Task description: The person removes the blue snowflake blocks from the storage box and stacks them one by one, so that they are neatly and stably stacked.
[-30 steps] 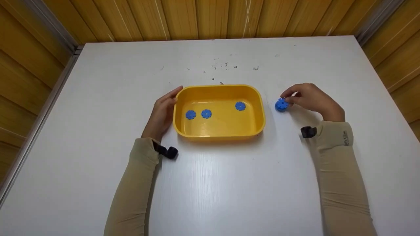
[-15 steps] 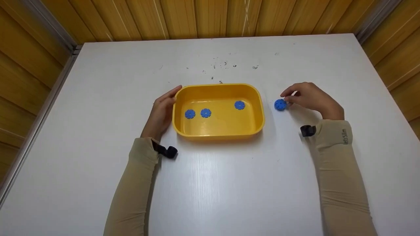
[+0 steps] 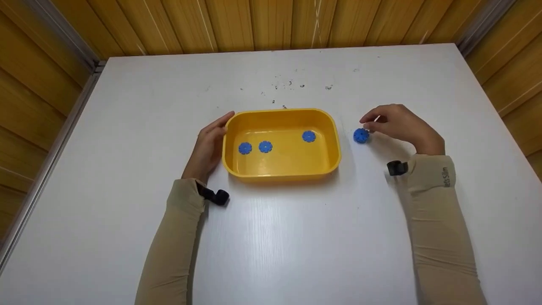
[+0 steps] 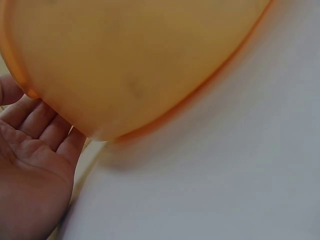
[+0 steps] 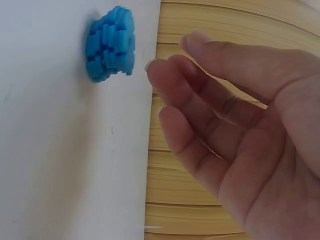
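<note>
In the head view a yellow plastic basin (image 3: 281,175) stands mid-table. My left hand (image 3: 207,148) grips its left end, fingers along the outer wall and thumb at the rim; the left wrist view shows the fingers (image 4: 42,122) against the wall. Right of the basin sits a small stack of blue notched discs (image 3: 361,135), snowflake-shaped building pieces. Beside the stack, my right hand (image 3: 394,123) has its fingers loosely bent. The right wrist view shows a gap between those fingertips (image 5: 172,80) and the stack, with nothing held.
Inside the basin three blue discs lie flat: one disc (image 3: 245,148) at the left, a second disc (image 3: 265,147) beside it, a third disc (image 3: 309,136) toward the right. The white table (image 3: 262,237) has dark scuffs behind the basin. Wood-patterned panels (image 3: 271,25) surround it.
My right hand has let go of the top blue disc, which now rests on the stack. Its fingers have drawn slightly away. The left hand and basin stay in place.
</note>
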Action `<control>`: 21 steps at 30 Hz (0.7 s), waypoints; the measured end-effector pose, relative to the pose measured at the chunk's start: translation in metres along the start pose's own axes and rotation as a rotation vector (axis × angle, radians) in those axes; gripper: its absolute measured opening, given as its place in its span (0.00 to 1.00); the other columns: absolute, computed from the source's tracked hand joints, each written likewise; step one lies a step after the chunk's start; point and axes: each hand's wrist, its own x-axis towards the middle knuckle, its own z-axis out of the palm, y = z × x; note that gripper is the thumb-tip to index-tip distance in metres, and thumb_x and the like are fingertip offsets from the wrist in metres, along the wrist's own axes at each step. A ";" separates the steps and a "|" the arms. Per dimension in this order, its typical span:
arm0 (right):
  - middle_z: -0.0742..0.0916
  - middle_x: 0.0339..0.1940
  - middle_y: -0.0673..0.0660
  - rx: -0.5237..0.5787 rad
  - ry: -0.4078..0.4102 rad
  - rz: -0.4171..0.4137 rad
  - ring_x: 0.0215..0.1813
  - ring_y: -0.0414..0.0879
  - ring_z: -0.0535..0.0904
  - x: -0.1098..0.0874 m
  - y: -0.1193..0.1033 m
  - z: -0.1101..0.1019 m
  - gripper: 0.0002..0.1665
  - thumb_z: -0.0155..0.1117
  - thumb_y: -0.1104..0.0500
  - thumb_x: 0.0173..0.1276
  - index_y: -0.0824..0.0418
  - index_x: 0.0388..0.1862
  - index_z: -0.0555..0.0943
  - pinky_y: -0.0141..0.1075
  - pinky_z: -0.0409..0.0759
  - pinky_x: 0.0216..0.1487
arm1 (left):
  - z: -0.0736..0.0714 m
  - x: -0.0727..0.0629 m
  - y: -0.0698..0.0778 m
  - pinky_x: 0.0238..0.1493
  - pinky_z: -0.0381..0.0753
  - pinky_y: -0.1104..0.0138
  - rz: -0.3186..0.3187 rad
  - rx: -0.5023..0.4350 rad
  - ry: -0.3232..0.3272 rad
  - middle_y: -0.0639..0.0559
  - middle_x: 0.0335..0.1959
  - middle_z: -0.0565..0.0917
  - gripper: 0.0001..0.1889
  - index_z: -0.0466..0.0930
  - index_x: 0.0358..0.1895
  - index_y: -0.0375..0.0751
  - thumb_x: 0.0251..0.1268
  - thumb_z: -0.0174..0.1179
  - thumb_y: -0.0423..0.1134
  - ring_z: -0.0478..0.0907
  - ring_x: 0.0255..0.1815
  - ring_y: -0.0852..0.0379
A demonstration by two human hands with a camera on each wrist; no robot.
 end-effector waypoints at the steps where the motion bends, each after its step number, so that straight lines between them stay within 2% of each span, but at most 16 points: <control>1: 0.82 0.53 0.61 0.000 0.000 0.001 0.51 0.52 0.74 -0.001 -0.002 -0.001 0.23 0.57 0.47 0.71 0.59 0.57 0.80 0.43 0.74 0.53 | 0.000 0.000 0.000 0.73 0.63 0.65 -0.002 0.005 0.005 0.50 0.74 0.63 0.26 0.64 0.71 0.40 0.70 0.43 0.31 0.64 0.72 0.59; 11: 0.84 0.52 0.59 -0.034 -0.005 -0.072 0.50 0.51 0.77 0.000 -0.024 -0.007 0.21 0.58 0.50 0.70 0.59 0.56 0.80 0.43 0.78 0.54 | 0.000 -0.001 0.002 0.72 0.64 0.64 -0.016 0.002 0.016 0.53 0.71 0.68 0.25 0.64 0.71 0.39 0.70 0.43 0.31 0.65 0.71 0.58; 18: 0.84 0.51 0.60 -0.032 -0.004 -0.108 0.49 0.52 0.79 0.005 -0.045 -0.009 0.20 0.60 0.51 0.69 0.59 0.55 0.80 0.46 0.80 0.56 | 0.001 0.000 0.002 0.72 0.65 0.65 -0.025 -0.013 0.031 0.51 0.73 0.66 0.25 0.65 0.70 0.40 0.69 0.44 0.30 0.65 0.71 0.58; 21: 0.85 0.49 0.59 -0.044 -0.002 -0.134 0.48 0.51 0.80 0.008 -0.054 -0.007 0.18 0.61 0.53 0.69 0.59 0.54 0.81 0.44 0.81 0.54 | 0.000 0.000 0.002 0.72 0.65 0.65 -0.020 -0.017 0.027 0.50 0.73 0.66 0.25 0.65 0.70 0.39 0.69 0.44 0.30 0.65 0.71 0.58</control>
